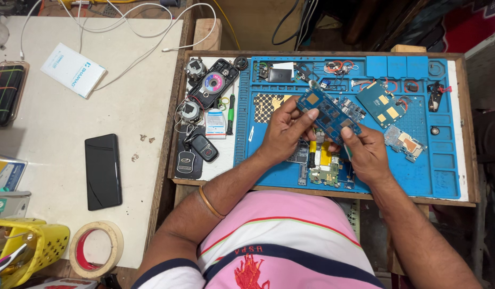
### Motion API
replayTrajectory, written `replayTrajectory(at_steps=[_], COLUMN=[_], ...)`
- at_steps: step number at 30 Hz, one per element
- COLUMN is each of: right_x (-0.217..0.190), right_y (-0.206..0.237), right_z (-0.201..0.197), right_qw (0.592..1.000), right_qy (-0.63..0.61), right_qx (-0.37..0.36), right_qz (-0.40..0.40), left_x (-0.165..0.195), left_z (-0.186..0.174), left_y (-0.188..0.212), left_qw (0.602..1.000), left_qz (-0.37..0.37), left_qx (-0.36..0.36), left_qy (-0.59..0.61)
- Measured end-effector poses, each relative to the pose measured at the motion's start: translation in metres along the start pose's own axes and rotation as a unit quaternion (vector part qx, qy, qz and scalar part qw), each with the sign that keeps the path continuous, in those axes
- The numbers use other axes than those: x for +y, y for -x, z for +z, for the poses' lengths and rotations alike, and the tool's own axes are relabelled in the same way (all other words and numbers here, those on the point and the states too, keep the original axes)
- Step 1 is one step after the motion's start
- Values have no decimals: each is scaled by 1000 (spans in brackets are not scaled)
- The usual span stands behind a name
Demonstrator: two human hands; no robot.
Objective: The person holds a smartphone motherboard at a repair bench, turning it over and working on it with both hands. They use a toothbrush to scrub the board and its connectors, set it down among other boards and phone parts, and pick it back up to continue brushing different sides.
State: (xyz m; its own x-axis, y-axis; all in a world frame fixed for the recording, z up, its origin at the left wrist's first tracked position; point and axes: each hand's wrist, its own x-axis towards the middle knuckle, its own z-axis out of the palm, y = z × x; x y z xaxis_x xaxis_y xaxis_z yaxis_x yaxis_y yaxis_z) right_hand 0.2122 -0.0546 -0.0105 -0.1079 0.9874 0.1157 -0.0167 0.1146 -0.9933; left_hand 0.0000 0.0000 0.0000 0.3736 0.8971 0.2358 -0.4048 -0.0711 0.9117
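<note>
Circuit board [329,113], blue and long, is held by both hands above the blue repair mat [445,160]. Left hand [285,131] grips its near-left end, with the thumb pressed on the top face. Right hand [365,152] pinches the lower right end between the fingertips. Under the hands, more small boards [325,174] lie on the mat. Another blue board [382,103] lies just beside, to the right. On the white tabletop [55,123] at the far left, a black phone [103,171] and a roll of tape [96,249] rest well apart from the hands.
</note>
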Motion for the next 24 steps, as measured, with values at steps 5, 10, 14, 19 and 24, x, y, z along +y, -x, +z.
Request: replayTrajectory(at_steps=[5, 10, 14, 19, 24], right_x=[-15, -33, -40, -35, -26], right_y=[8, 12, 14, 19, 26], right_z=[9, 13, 9, -10, -49], right_qw=[1000, 998, 994, 992, 993], right_qy=[-3, -32, -69, -78, -80], right_qx=[0, 52, 88, 93, 82], right_qz=[-6, -9, -22, -30, -30], left_x=[12, 23, 26, 41, 65], left_z=[4, 2, 3, 18, 66], left_y=[12, 14, 13, 14, 16], left_qw=[1000, 998, 996, 975, 952], left_qz=[-10, 13, 23, 22, 27], left_qx=[1, 54, 76, 62, 46], left_qy=[21, 8, 51, 215, 302])
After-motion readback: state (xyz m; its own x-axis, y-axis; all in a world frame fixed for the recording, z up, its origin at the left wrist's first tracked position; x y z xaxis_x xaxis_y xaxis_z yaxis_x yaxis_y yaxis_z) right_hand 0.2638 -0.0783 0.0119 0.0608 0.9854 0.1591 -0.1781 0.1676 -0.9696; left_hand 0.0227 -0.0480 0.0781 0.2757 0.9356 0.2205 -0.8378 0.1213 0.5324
